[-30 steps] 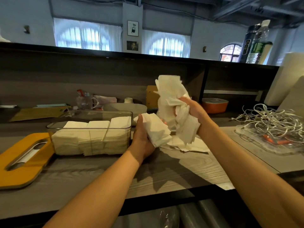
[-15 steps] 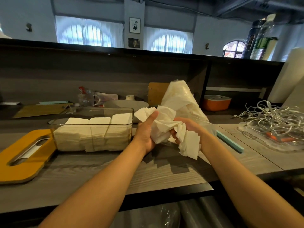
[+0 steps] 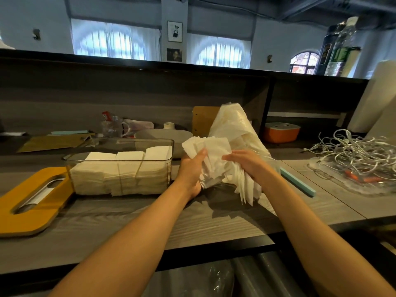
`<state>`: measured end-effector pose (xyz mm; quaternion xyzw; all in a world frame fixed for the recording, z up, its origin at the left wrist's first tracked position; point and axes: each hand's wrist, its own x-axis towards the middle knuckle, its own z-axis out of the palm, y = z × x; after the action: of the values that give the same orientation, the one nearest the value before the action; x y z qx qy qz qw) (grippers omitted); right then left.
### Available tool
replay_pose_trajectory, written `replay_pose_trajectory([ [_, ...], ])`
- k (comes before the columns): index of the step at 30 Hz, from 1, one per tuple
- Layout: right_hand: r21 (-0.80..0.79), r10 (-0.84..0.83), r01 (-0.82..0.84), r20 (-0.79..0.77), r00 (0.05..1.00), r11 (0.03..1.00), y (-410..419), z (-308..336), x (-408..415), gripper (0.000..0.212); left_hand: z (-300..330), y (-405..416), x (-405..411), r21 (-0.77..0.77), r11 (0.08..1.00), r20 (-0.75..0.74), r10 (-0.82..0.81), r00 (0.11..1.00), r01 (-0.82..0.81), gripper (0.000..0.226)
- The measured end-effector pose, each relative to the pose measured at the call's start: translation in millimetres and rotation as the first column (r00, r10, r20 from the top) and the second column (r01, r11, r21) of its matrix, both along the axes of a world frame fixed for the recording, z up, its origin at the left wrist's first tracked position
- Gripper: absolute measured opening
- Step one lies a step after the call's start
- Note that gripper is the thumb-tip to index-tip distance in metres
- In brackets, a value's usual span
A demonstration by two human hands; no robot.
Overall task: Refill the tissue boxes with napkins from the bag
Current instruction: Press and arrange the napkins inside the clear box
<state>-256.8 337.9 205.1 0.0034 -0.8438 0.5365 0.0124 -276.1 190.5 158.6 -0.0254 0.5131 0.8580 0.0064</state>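
Grey tabletop point(image 3: 214, 228) | left hand point(image 3: 190, 168) and right hand point(image 3: 246, 163): grips closed on napkin bundle point(image 3: 214, 155) | bag point(image 3: 233, 125) behind | clear tissue box point(image 3: 120, 168) part-filled.

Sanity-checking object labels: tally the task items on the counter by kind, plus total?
Clear tissue box: 1
Yellow slotted lid: 1
Napkin stacks in the box: 3
Plastic napkin bag: 1
Loose napkin bundle, held by left hand and right hand: 1
Total: 7

Left hand point(image 3: 191, 168) and right hand point(image 3: 246, 162) gripping loose napkins point(image 3: 211, 150), bag point(image 3: 232, 125) behind, clear tissue box point(image 3: 120, 168) beside
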Motion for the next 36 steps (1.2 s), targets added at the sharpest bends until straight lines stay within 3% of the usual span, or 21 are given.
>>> replay_pose_trajectory([
  [2,-0.13,-0.071,0.069,-0.01,0.997,0.989,2.5,-0.5,-0.8,0.01,2.2,-2.4,0.5,0.127,0.99,0.065,-0.07,0.995,0.061,0.037],
  [5,-0.458,-0.142,0.137,0.024,0.99,0.878,14.3,-0.5,-5.3,0.032,3.9,-6.4,0.8,0.242,0.965,0.127,-0.134,0.983,0.101,0.046],
  [9,-0.683,0.078,-0.103,-0.067,0.995,0.723,23.4,-0.6,-9.2,0.064,8.6,-9.5,7.2,0.285,0.942,0.167,-0.228,0.959,0.175,0.056],
  [10,-0.741,0.133,-0.156,-0.09,0.987,0.653,24.0,0.2,-8.9,0.066,10.3,-8.6,7.8,0.293,0.935,0.153,-0.253,0.955,0.201,0.06],
  [12,-0.839,0.274,-0.293,-0.18,0.945,0.459,25.5,1.7,-9.7,0.045,10.8,-5.6,8.0,0.27,0.939,0.142,-0.259,0.955,0.214,0.073],
  [13,-0.819,0.273,-0.3,-0.183,0.945,0.49,21.6,5.7,-9.1,0.027,10.8,-4.2,8.4,0.255,0.941,0.132,-0.261,0.956,0.222,0.079],
  [14,-0.746,0.226,-0.256,-0.144,0.963,0.615,13.4,12.4,-6.5,0.007,10.4,-3.3,9.2,0.241,0.941,0.111,-0.269,0.957,0.236,0.084],
  [15,-0.587,0.113,-0.15,-0.099,0.989,0.796,6.3,15.7,-6.4,0.01,9.7,-2.8,10.6,0.219,0.94,0.083,-0.285,0.955,0.261,0.087],
  [16,-0.402,-0.027,-0.011,-0.089,0.996,0.916,-0.7,14.3,-8.0,0.016,8.8,-2.8,12.6,0.183,0.94,0.051,-0.301,0.952,0.287,0.089],
  [18,-0.137,-0.052,0.048,-0.03,0.998,0.989,-5.7,7.8,-12.7,0.016,8.0,-2.5,16.0,0.117,0.94,-0.005,-0.321,0.947,0.32,0.09],
  [19,-0.074,-0.031,0.032,0.026,0.999,0.997,-5.4,3.7,-15.1,0.03,7.9,-2.6,16.7,0.097,0.941,-0.017,-0.324,0.946,0.324,0.09],
  [21,-0.109,-0.019,0.029,0.094,0.995,0.994,-1.8,-2.5,-14.5,0.045,7.9,-2.0,17.4,0.066,0.943,-0.034,-0.326,0.945,0.327,0.091],
  [23,-0.081,-0.01,0.015,0.065,0.998,0.997,1.0,-4.3,-14.0,0.042,6.6,-0.6,16.9,0.046,0.944,-0.042,-0.325,0.945,0.327,0.078],
  [26,-0.052,0.012,-0.013,-0.014,1.0,0.999,-3.1,-7.5,-15.5,0.039,6.0,0.3,14.9,0.043,0.95,-0.006,-0.309,0.951,0.309,0.04],
  [29,0.014,0.133,-0.132,-0.085,0.987,0.991,-4.5,-9.6,-11.1,0.021,1.5,2.3,9.5,-0.052,0.959,0.002,-0.278,0.961,0.277,0.032],
  [31,0.063,0.121,-0.115,-0.111,0.986,0.991,-4.6,-13.1,-11.6,0.015,0.4,3.9,7.2,-0.05,0.965,0.031,-0.255,0.966,0.257,0.031],
  [34,-0.067,-0.063,0.056,-0.113,0.992,0.996,3.2,-9.2,-15.3,0.017,3.9,-0.7,7.1,0.112,0.976,0.082,-0.198,0.977,0.189,0.029],
  [36,-0.33,-0.169,0.152,-0.023,0.985,0.932,12.5,-3.6,-14.6,0.018,5.4,-5.4,6.1,0.145,0.977,0.091,-0.168,0.982,0.154,0.027],
])
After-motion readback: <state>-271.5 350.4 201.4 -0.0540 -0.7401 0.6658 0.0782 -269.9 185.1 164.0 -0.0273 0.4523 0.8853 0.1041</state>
